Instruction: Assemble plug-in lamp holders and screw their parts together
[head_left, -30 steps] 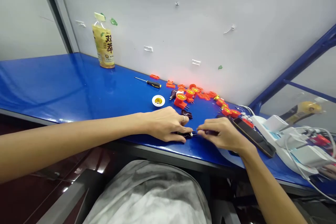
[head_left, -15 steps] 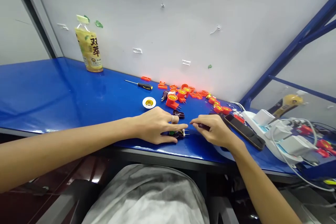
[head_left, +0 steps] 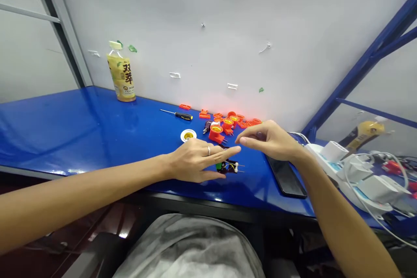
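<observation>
My left hand (head_left: 197, 160) lies low over the table with its fingers stretched out and apart, a ring on one finger. Just beneath its fingers sits a small dark plug part (head_left: 230, 167) with wires, a green piece and metal pins pointing right. Above the table to the right, my right hand (head_left: 270, 141) is curled, thumb and fingertips close together. A dark bit shows within its grip, too hidden to name. A white round lamp socket (head_left: 188, 135) is beyond my left hand. Orange plug-in lamp sockets (head_left: 216, 131) stand farther back.
A yellow-handled screwdriver (head_left: 183, 116) and a drink bottle (head_left: 123, 74) are toward the wall. Orange plastic pieces (head_left: 204, 114) lie along the back. Right of me are a black phone (head_left: 288, 178) and a white power strip with chargers (head_left: 355, 169).
My right hand has risen and moved away from me, its fingers now nearer the orange sockets. My left hand stays by the plug part, its index finger stretched out. The whole view has shifted slightly.
</observation>
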Motion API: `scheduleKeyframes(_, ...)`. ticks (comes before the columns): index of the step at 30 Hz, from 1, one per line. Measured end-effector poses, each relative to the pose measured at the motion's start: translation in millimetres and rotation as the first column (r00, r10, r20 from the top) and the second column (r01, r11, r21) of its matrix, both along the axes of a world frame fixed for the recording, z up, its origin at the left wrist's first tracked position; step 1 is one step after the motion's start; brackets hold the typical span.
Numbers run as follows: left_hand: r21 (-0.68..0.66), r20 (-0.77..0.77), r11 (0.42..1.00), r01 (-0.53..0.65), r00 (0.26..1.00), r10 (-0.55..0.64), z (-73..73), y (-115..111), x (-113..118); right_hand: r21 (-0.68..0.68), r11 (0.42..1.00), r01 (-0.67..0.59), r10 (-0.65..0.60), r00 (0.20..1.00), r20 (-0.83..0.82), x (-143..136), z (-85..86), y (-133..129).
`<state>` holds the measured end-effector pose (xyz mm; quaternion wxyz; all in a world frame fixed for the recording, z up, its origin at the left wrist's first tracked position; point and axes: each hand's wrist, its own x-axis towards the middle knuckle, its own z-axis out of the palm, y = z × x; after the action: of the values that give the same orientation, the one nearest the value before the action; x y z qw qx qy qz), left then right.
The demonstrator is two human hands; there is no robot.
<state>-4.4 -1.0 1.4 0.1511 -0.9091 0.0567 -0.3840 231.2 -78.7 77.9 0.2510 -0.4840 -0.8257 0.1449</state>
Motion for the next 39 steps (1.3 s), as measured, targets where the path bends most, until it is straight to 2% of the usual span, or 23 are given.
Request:
scheduleKeyframes(2,-0.019,0.034,1.0,0.004,0.999,-0.003,0.6,1,0,-0.073,0.993,-0.094,0.098,0.994,0.052,-5,2.6,5)
scheduleKeyframes(4,-0.04,0.066,0.999,0.002,0.998,0.001,0.6,3,0,-0.133,0.979,-0.156,0.164,0.985,0.048,-10,-3.2,9)
scheduleKeyframes(8,-0.04,0.072,0.999,-0.021,0.997,0.024,-0.3,6,1,-0.174,0.968,-0.179,0.183,0.983,0.006,-14,-20.2,14)
scheduleKeyframes(12,-0.026,0.06,0.997,-0.07,0.996,0.072,0.5,7,1,-0.17,0.966,-0.194,0.191,0.981,-0.036,-15,-26.1,18)
scheduleKeyframes(22,-0.007,0.021,0.991,-0.132,0.991,0.132,2.3,11,1,-0.2,0.966,-0.166,0.149,0.984,-0.099,-17,-30.5,24)
scheduleKeyframes(25,-0.005,0.075,0.99,-0.142,0.987,0.142,5.1,13,2,-0.122,0.987,-0.109,0.091,0.985,-0.144,-5,-31.3,33)
scheduleKeyframes(28,-0.046,0.096,0.989,-0.14,0.985,0.144,8.2,15,2,0.012,0.999,0.043,-0.039,0.981,-0.188,10,-34.5,42)
scheduleKeyframes(31,-0.095,0.08,0.985,-0.145,0.985,0.152,10.1,15,1,0.08,0.989,0.122,-0.113,0.988,-0.104,18,-41.5,48)
scheduleKeyframes(35,-0.142,-0.089,0.981,-0.135,0.988,0.123,8.8,12,0,0.057,0.997,0.052,-0.058,0.992,0.109,14,-54.1,53)
scheduleKeyframes(39,-0.174,-0.3,0.969,-0.174,0.947,0.116,5.6,9,3,0.062,0.998,0.02,-0.036,0.963,0.268,6,-61.9,56)
